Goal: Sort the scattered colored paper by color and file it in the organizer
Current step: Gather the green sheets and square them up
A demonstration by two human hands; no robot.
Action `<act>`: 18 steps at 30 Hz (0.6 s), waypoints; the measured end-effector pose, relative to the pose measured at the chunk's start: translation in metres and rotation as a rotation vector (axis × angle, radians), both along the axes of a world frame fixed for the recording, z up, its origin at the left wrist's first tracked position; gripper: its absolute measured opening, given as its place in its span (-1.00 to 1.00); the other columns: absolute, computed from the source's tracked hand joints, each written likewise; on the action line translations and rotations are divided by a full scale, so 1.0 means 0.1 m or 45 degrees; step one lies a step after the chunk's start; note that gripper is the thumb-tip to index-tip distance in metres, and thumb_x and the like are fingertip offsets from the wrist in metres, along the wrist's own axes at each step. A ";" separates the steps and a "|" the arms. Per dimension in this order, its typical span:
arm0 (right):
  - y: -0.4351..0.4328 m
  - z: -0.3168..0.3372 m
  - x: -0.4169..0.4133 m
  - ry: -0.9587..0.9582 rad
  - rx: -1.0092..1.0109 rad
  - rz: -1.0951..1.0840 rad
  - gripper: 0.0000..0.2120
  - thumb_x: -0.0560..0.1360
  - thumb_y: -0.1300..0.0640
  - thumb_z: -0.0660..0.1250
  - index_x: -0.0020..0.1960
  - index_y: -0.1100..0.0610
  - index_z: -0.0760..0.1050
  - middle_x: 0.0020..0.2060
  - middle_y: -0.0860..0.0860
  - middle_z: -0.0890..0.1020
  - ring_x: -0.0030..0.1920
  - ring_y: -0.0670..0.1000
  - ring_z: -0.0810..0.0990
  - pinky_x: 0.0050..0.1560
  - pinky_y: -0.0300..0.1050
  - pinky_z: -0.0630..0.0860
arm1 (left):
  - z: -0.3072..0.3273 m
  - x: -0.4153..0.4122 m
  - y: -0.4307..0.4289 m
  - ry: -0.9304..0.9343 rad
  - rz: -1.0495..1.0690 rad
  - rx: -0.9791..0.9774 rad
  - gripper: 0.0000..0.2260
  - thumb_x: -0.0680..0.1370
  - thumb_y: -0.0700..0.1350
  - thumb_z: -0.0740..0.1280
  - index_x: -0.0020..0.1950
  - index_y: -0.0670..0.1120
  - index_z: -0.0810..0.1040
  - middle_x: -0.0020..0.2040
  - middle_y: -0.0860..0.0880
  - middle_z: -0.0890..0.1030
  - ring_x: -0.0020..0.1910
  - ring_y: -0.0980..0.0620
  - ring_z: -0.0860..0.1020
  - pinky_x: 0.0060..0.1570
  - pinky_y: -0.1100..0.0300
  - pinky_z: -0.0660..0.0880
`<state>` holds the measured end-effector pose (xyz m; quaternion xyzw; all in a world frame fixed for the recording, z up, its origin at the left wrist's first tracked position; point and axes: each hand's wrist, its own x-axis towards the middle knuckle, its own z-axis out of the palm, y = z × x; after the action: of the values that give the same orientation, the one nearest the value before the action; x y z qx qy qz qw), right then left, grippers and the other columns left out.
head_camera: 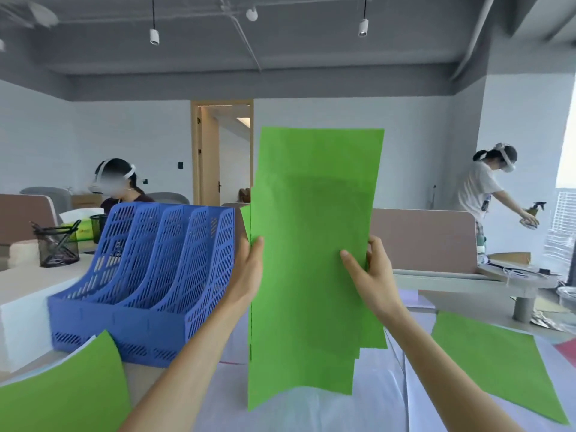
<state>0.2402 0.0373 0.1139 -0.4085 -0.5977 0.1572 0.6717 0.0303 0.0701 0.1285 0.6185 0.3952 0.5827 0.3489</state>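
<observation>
Two hands hold a stack of green paper [314, 244] up beside the blue organizer [149, 275].

That stack is the biggest thing I see. It stands tall over the table [311, 414], and I cannot tell if its bottom touches. The organizer sits just to its left. One loose green sheet [68, 391] lies low on the left, and another green sheet [498, 369] lies on the right. The bottom edges of the stack are crooked, so I think a sheet could slip out, or catch on a slot wall when the stack goes in. My left hand [249, 269] grips the left edge, thumb in front and fingers behind. My right hand [371, 275] pinches the right edge, with its fingers curled round it. Neither hand is loose.
</observation>
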 end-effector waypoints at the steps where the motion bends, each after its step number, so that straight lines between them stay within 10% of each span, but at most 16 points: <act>1: 0.03 -0.14 0.01 0.012 -0.063 -0.011 -0.67 0.53 0.22 0.36 0.26 0.11 0.38 0.09 -0.07 0.63 0.11 -0.11 0.62 0.14 -0.02 0.57 | -0.14 0.00 0.03 0.061 0.012 -0.052 -0.46 0.68 0.07 0.00 0.58 -0.06 -0.14 0.58 0.05 -0.06 0.55 0.09 -0.03 0.46 0.15 -0.07; 10: 0.13 -0.87 -0.06 0.064 -0.278 -0.121 -0.66 0.47 0.25 0.42 0.20 0.09 0.44 0.04 -0.07 0.64 0.07 -0.07 0.63 0.07 -0.12 0.56 | -0.81 -0.04 0.10 0.271 0.050 -0.243 -0.43 0.66 0.13 0.02 0.58 -0.03 -0.10 0.59 0.01 -0.05 0.55 0.03 0.00 0.48 0.03 -0.03; 18: 0.09 -0.80 -0.18 0.114 -0.209 -0.134 -0.73 0.53 0.19 0.35 0.18 0.07 0.38 0.01 -0.14 0.59 -0.05 -0.35 0.55 -0.05 -0.43 0.44 | -0.70 -0.04 0.05 -0.040 0.078 -0.118 -0.61 0.68 0.00 0.07 0.51 0.00 0.18 0.44 0.19 0.21 0.43 0.16 0.17 0.38 0.20 0.10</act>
<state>0.2219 0.0460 0.0335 -0.4856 -0.5298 0.1884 0.6693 0.0266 0.0752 0.0586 0.5802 0.4350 0.5837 0.3652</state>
